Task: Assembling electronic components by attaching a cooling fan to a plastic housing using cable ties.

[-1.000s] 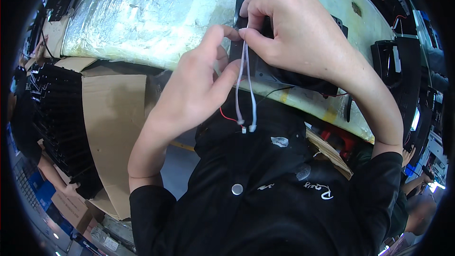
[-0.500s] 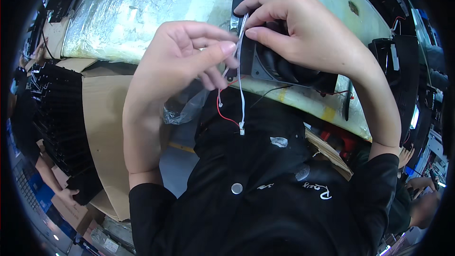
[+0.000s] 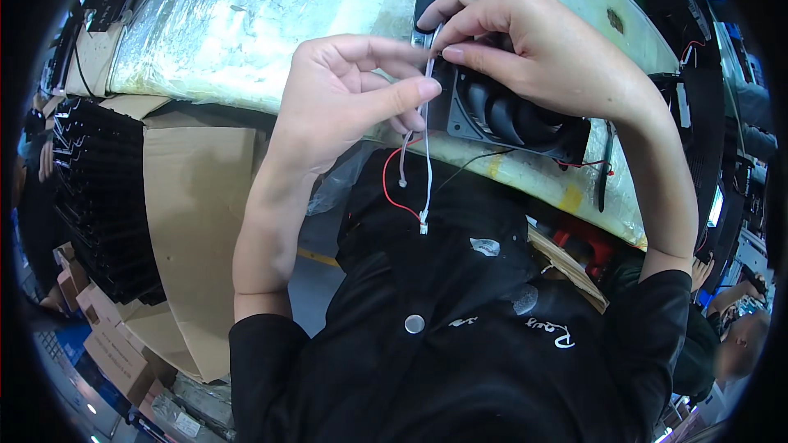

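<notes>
A black fan (image 3: 502, 111) with curved blades in a square frame lies at the worktable's near edge. Thin white wires (image 3: 428, 152) hang past that edge, ending in a small white connector (image 3: 423, 226) before my black shirt. A red wire (image 3: 386, 184) loops down to the same connector. Over the fan's left side, my right hand (image 3: 521, 45) pinches the upper part of the white wires between thumb and fingers. Lower down, my left hand (image 3: 349, 98) curls its fingers around the wires, thumb against them; its index finger is slightly blurred. The right hand covers part of the fan.
Plastic film wraps the worktable (image 3: 246, 25). At the left, a cardboard box (image 3: 201, 221) stands beside stacked black parts (image 3: 103, 197). A clear plastic bag (image 3: 336, 184) hangs under the table edge. Another person (image 3: 743, 344) is at the far right.
My left hand has moved right and slightly inward along the white wires. My right hand has shifted a little right. The wires and the fan sit slightly further right.
</notes>
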`<state>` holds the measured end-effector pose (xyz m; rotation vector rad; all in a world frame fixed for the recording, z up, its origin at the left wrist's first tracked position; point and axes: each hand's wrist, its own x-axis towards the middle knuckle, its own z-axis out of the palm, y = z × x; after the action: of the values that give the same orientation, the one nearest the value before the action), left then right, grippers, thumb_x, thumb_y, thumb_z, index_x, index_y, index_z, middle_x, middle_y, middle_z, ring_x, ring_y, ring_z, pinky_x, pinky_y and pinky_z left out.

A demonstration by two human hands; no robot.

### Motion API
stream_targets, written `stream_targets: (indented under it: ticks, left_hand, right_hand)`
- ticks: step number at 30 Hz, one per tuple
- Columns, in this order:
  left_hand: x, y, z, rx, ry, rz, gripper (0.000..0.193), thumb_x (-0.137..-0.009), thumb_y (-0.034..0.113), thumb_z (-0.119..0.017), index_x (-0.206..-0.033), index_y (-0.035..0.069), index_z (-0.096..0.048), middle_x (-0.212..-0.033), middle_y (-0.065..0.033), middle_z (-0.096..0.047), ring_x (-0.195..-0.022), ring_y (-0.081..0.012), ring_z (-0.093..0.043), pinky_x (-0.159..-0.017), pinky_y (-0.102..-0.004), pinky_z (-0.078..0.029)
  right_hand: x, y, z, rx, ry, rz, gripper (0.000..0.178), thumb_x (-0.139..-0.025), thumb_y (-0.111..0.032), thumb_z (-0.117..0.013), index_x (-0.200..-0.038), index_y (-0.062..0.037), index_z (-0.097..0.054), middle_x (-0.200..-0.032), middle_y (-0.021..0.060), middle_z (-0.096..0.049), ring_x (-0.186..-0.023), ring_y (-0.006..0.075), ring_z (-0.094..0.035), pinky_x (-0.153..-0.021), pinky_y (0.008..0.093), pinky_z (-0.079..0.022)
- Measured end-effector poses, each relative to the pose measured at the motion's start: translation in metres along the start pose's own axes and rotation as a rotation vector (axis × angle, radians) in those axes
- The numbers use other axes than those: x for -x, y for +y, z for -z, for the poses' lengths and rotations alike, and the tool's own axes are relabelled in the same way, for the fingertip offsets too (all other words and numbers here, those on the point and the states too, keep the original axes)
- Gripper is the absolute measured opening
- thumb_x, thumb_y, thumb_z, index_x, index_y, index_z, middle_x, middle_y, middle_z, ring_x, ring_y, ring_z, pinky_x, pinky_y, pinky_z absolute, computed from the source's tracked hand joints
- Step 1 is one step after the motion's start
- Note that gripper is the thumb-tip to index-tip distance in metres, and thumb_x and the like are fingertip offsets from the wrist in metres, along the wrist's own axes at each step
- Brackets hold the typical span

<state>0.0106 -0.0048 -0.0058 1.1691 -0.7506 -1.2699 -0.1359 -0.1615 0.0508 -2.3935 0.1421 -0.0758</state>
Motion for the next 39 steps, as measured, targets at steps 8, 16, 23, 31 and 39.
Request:
stream_targets:
  ticks: [8,16,23,31,39]
  left_hand:
    - [-0.005,-0.003,0.002,0.049,-0.01,0.027,0.034,-0.08,-0.002,-0.072,-0.11,-0.009,-0.057,-0.074,-0.0097,-0.066,-0.058,-0.0126,-0.065,-0.049,-0.0217,-0.052]
    - [-0.008,-0.006,0.004,0.075,0.011,-0.01,0.036,-0.078,0.002,-0.077,-0.104,-0.012,-0.057,-0.073,-0.0141,-0.068,-0.054,-0.0126,-0.065,-0.048,-0.0214,-0.053]
    - [-0.012,-0.006,0.006,-0.058,0.027,-0.102,0.029,-0.078,0.001,-0.077,-0.1,-0.011,-0.062,-0.08,-0.0144,-0.069,-0.052,-0.0076,-0.059,-0.044,-0.018,-0.046]
    - [-0.009,-0.03,-0.001,-0.124,-0.011,-0.342,0.012,-0.078,-0.002,-0.075,-0.09,-0.001,-0.074,-0.084,-0.0003,-0.065,-0.057,0.0006,-0.049,-0.05,-0.0154,-0.034]
    - [-0.008,-0.046,-0.003,-0.09,0.033,-0.475,0.015,-0.076,-0.006,-0.068,-0.088,0.0,-0.075,-0.084,-0.0017,-0.062,-0.063,-0.0013,-0.052,-0.055,-0.0167,-0.039]
  right_hand:
    - [0.002,0.012,-0.003,0.035,0.018,0.01,0.015,-0.09,-0.01,-0.063,-0.095,0.0028,-0.069,-0.109,0.0137,-0.066,-0.083,0.0188,-0.064,-0.074,0.028,-0.05]
    - [0.0,0.009,-0.004,0.019,0.015,0.001,0.015,-0.089,-0.009,-0.064,-0.096,0.0017,-0.07,-0.109,0.0132,-0.067,-0.083,0.0186,-0.064,-0.074,0.0279,-0.049]
    - [-0.008,0.003,0.007,-0.124,-0.1,-0.157,0.015,-0.082,-0.009,-0.071,-0.09,0.0028,-0.072,-0.107,0.013,-0.068,-0.081,0.013,-0.062,-0.07,0.0251,-0.049]
    - [0.017,-0.013,-0.013,-0.047,0.167,-0.105,0.011,-0.078,-0.006,-0.069,-0.083,0.0042,-0.069,-0.089,0.0118,-0.064,-0.082,0.0221,-0.061,-0.074,0.0293,-0.048]
    - [0.028,-0.011,-0.023,-0.357,0.122,-0.011,0.01,-0.078,-0.006,-0.07,-0.079,0.0029,-0.066,-0.089,0.0076,-0.061,-0.083,0.0165,-0.058,-0.079,0.0283,-0.045]
